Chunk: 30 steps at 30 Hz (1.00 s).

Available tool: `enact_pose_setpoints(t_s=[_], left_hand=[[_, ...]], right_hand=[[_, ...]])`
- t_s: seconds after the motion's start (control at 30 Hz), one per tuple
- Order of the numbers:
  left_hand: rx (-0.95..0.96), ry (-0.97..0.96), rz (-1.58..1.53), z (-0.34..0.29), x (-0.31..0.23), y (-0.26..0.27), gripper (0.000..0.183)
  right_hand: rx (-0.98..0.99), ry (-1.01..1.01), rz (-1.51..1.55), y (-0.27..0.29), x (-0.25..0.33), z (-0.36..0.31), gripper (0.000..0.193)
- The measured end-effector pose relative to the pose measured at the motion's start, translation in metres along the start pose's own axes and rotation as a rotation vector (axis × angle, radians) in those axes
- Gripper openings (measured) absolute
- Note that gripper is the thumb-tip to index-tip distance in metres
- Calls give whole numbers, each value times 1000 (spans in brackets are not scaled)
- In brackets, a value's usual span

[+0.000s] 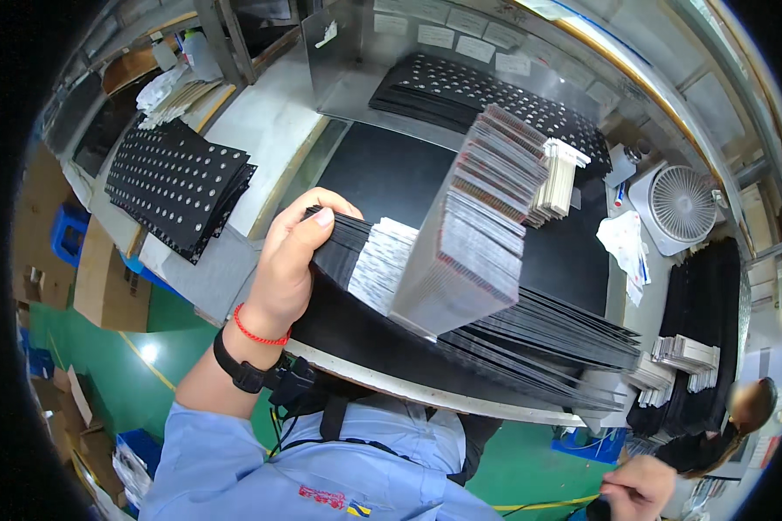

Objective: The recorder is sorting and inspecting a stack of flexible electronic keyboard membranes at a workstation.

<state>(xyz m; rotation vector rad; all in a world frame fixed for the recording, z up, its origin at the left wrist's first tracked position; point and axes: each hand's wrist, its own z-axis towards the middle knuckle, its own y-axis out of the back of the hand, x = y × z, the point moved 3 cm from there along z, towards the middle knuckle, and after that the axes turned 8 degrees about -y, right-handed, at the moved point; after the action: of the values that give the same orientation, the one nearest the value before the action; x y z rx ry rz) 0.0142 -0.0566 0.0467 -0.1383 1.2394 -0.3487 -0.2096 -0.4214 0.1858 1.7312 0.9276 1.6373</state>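
Observation:
My left hand [285, 252] is closed round the left end of a stack of thin black sheets [339, 300], thumb on top. The sheets bow along the table's front edge, and their right ends [573, 334] fan apart. Next to my left fingers, a bundle of white strips [382, 265] lies against the sheets. A tall block of packed grey-white strips with reddish edges [469, 243] stands to its right. My right hand [641, 486] is off the table at the lower right, fingers curled; anything inside them is hidden.
Black sheets with rows of pale dots lie at the left [178, 187] and back [495, 91]. A white fan [679, 201] and crumpled paper [624, 247] are at the right, with pale strip bundles [686, 354] beyond. Another person [747, 412] is at the lower right.

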Motion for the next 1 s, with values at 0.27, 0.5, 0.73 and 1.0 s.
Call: enact_pose_setpoints(t_s=[0.27,0.5,0.73,1.0], left_hand=[[0,-18,-4,1,-1,0,24],[30,20,84,2,-1,-1,34],[30,18,62,3,1,-1,34],[31,21,47,3,1,1,34]], right_hand=[[29,263,-6,-29,66,173,24],[173,202,-43,-56,72,205,26],[152,260,2,-62,62,216,13],[-38,-32,351,-8,45,145,30]])
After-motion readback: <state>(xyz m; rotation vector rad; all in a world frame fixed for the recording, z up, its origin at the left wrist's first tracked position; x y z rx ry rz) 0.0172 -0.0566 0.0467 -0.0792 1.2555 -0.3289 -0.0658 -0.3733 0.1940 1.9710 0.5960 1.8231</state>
